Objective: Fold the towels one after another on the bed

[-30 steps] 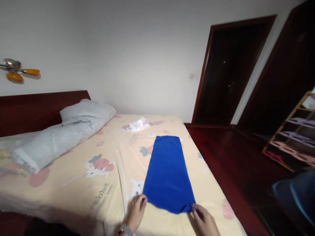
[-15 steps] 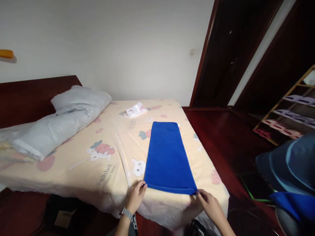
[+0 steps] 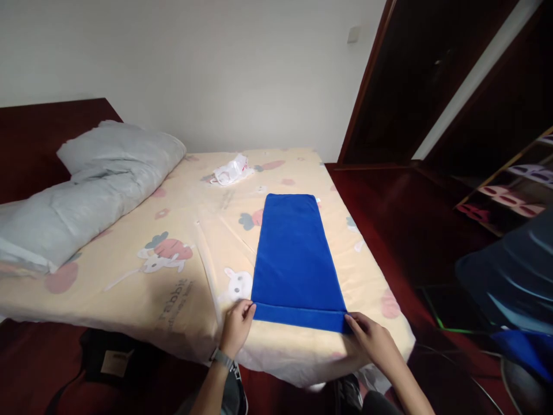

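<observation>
A long blue towel lies flat on the bed, its near edge turned over into a narrow straight strip. My left hand pinches the left end of that strip, thumb and fingers pressed together on the cloth; a watch sits on this wrist. At the strip's right end, my right hand grips the corner the same way, its fingertips partly hidden by the fabric. The patterned bed sheet, with rabbits and carrots, lies under the towel.
A crumpled white plastic bag lies beyond the towel. At the left a grey quilt is bunched near the dark headboard. A shoe rack and a blue-covered object stand right of the bed.
The turned-over strip at the towel's near edge has become wider, both hands moving with it. The view has tilted down, so the bed appears higher in the picture.
</observation>
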`<act>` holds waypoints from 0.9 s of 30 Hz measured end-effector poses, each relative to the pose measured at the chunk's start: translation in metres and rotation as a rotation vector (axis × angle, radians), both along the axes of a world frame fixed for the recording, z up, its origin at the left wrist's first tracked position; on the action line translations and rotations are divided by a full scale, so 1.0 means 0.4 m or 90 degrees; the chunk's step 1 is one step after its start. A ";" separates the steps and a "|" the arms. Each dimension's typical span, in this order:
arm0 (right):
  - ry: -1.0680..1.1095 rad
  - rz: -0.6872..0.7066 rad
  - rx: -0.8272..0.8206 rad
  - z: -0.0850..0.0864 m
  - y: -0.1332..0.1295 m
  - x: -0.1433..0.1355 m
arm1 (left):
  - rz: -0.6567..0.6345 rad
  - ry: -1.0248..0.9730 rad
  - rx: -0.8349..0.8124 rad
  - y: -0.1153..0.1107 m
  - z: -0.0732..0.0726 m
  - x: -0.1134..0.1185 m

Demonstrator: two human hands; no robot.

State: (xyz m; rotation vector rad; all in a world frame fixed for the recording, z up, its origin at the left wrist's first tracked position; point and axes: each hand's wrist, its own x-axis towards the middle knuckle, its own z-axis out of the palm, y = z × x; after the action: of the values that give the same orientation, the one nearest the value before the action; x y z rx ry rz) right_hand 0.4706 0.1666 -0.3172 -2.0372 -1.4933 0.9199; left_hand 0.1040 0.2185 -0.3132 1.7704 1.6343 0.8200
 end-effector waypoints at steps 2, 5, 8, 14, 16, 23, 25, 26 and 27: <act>-0.032 -0.013 -0.020 -0.004 0.005 -0.002 | 0.000 0.076 0.023 0.005 0.005 0.014; -0.088 -0.019 -0.052 0.000 0.010 -0.012 | 0.006 0.205 0.075 0.009 0.013 0.031; -0.112 -0.024 -0.065 0.019 0.009 -0.023 | 0.026 0.283 0.120 0.002 0.015 0.036; -0.141 -0.031 -0.115 0.044 -0.002 -0.031 | -0.001 0.332 0.142 -0.019 0.004 0.032; -0.141 -0.029 -0.128 0.039 -0.001 -0.030 | -0.013 0.348 0.150 -0.020 0.003 0.030; -0.189 0.002 -0.118 0.007 0.009 -0.019 | -0.023 0.353 0.168 -0.013 0.010 0.022; -0.190 0.001 -0.111 -0.001 0.010 -0.016 | -0.023 0.351 0.165 -0.011 0.009 0.022; -0.186 -0.002 -0.108 -0.005 0.009 -0.015 | -0.022 0.348 0.163 -0.011 0.007 0.023; -0.179 -0.005 -0.104 -0.008 0.009 -0.014 | -0.020 0.343 0.160 -0.011 0.005 0.023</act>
State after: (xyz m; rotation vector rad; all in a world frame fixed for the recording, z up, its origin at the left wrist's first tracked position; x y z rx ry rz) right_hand 0.4649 0.1703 -0.3205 -2.3693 -1.5952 0.8000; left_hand 0.1133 0.2142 -0.3112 2.3365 1.8887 0.5804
